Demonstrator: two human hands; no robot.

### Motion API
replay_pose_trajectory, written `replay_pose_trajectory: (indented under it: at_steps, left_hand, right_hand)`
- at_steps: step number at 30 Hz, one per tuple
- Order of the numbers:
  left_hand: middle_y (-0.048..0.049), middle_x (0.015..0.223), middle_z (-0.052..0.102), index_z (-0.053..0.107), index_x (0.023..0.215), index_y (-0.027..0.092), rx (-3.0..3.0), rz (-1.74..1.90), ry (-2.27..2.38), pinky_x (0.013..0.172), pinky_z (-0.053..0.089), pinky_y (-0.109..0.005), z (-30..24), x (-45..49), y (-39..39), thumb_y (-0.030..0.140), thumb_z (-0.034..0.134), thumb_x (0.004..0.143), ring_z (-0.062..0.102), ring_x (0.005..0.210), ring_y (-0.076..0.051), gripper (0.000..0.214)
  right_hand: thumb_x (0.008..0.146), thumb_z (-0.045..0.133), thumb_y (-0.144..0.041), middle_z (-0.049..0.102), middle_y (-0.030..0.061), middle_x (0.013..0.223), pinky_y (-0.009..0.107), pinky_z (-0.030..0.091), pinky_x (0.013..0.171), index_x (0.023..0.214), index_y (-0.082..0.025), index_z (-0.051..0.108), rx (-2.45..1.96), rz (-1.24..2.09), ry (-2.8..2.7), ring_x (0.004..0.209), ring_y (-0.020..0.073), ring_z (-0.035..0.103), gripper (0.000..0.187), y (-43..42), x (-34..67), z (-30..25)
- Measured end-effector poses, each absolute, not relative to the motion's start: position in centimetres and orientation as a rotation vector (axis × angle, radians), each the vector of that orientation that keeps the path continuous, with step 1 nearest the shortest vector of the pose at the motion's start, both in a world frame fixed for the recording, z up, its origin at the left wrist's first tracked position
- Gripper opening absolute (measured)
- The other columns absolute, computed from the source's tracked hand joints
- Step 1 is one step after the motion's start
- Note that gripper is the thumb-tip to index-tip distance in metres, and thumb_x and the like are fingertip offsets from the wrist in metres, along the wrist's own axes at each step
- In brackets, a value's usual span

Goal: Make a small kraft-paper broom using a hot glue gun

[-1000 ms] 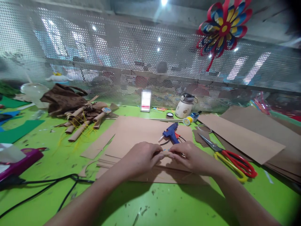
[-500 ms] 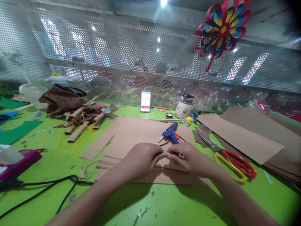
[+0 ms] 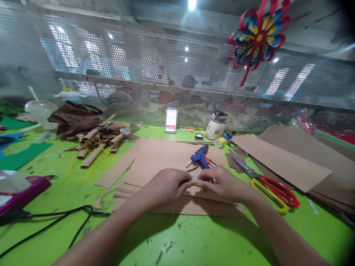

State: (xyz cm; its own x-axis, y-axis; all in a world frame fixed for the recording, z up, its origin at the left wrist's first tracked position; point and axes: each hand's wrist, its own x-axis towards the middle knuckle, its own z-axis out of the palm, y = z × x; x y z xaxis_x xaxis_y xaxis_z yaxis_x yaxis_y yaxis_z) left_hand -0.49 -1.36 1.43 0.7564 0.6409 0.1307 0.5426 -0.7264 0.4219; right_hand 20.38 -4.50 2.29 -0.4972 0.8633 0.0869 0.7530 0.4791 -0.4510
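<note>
Through the head camera I find the left hand [image 3: 166, 186] and right hand [image 3: 222, 184] pinched nearly closed on a small brown strip [image 3: 195, 181], held between them above brown sheets [image 3: 161, 155]. Fingers hide the strip's ends; I cannot tell its full shape. The blue glue gun [image 3: 200, 156] lies just beyond, its cord partly hidden. A purple device [image 3: 34, 188] is cut off at the left edge. The lidded bottle [image 3: 215, 128] conceals its contents; a pale cup [image 3: 41, 115] holds a straw [image 3: 33, 94].
</note>
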Motion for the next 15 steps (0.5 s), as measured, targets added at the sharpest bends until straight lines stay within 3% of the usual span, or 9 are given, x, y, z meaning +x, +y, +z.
replay_pose_trajectory:
  at_steps: [4, 9, 15]
  left_hand:
    - [-0.0059, 0.089, 0.072, 0.066, 0.105, 0.022, 2.608, 0.419, 0.944, 0.062, 0.039, -0.026, 1.27, -0.41, -1.47, 0.038, 0.045, 0.092, 0.062, 0.073, -0.018, 0.029]
    - [-0.0054, 0.082, 0.07, 0.068, 0.091, 0.02, 2.651, 0.435, 0.956, 0.06, 0.037, -0.025, 0.66, -0.33, -1.28, 0.038, 0.041, 0.094, 0.06, 0.069, -0.017, 0.032]
    - [-0.0061, 0.081, 0.07, 0.069, 0.088, 0.018, 2.64, 0.448, 0.952, 0.06, 0.038, -0.024, 0.96, -0.31, -1.32, 0.039, 0.041, 0.094, 0.06, 0.069, -0.016, 0.036]
  right_hand:
    - [0.094, 0.049, -0.033, 0.064, 0.0023, 0.066, 0.024, 0.036, 0.058, 0.079, -0.013, 0.07, -1.366, 0.495, -2.41, 0.061, 0.0123, 0.052, 0.032, -4.46, 20.17, 2.35]
    - [0.093, 0.05, -0.031, 0.066, 0.0026, 0.067, 0.023, 0.036, 0.058, 0.078, -0.013, 0.07, -1.355, 0.479, -2.403, 0.061, 0.0121, 0.053, 0.03, -4.43, 20.05, 2.04]
    - [0.092, 0.05, -0.03, 0.069, 0.0033, 0.074, 0.023, 0.039, 0.061, 0.086, -0.014, 0.071, -1.349, 0.588, -2.368, 0.067, 0.0133, 0.056, 0.026, -4.35, 20.09, 1.83]
